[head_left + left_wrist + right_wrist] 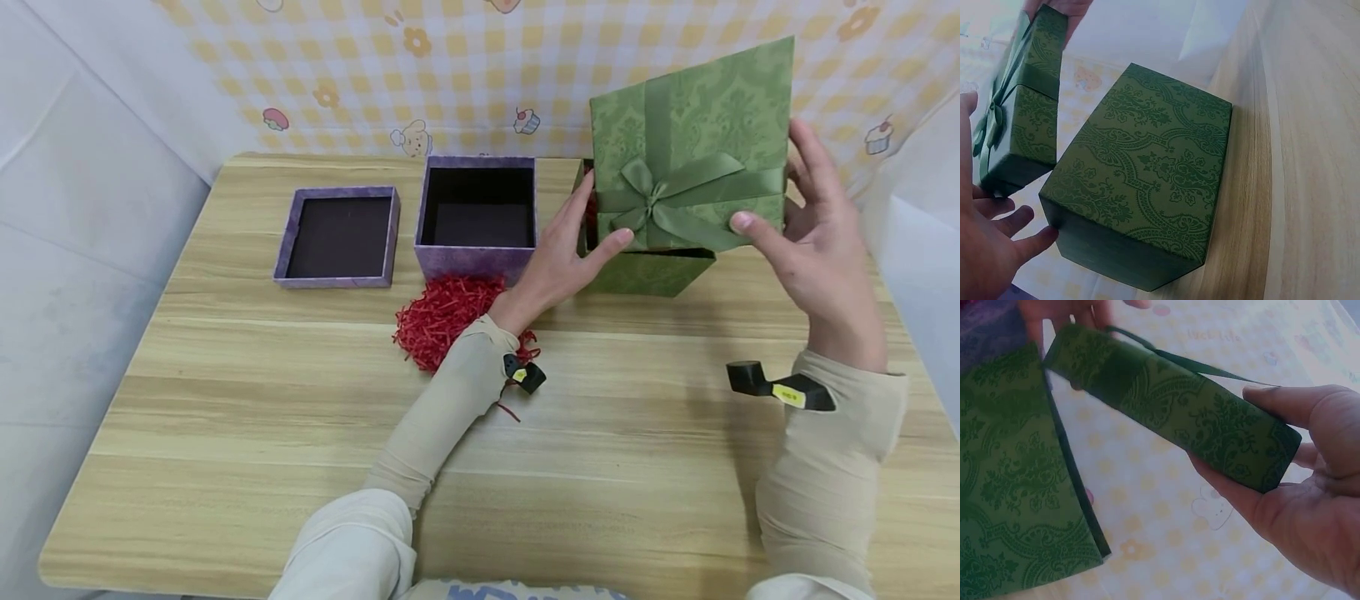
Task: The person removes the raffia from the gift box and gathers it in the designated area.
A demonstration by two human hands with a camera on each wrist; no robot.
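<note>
A green patterned gift box lid with a ribbon bow is tilted above the green box. My right hand grips the lid's right side, thumb on the ribboned face and fingers behind. At the lid's opposite end is my left hand, its fingers spread and fairly straight along the edge and lower corner. In the left wrist view, one finger of it reaches a corner of the green box. A little red filler shows in the box's opening, mostly hidden by the lid.
An uncovered purple box with a dark inside stands left of the green one. Farther left lies its purple lid, inside up. Red shredded paper lies in front of the purple box, under my left forearm. A yellow checked cloth hangs behind the table.
</note>
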